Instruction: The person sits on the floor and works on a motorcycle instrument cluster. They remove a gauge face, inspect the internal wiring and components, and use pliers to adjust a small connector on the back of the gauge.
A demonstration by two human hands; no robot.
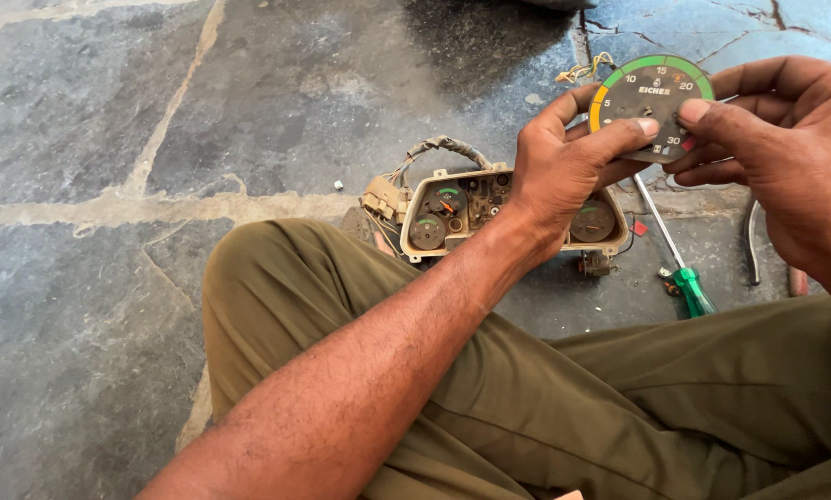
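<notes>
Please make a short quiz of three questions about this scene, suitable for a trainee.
1. True or false: both hands hold the round gauge dial.
2. Which tool with a green handle lies on the stone floor?
A. hammer
B. screwdriver
C. brush
3. Fill in: the instrument cluster housing lies on the floor just beyond the person's ____.

Key
1. True: the left hand and the right hand both pinch it.
2. B, the screwdriver.
3. Knee.
</notes>
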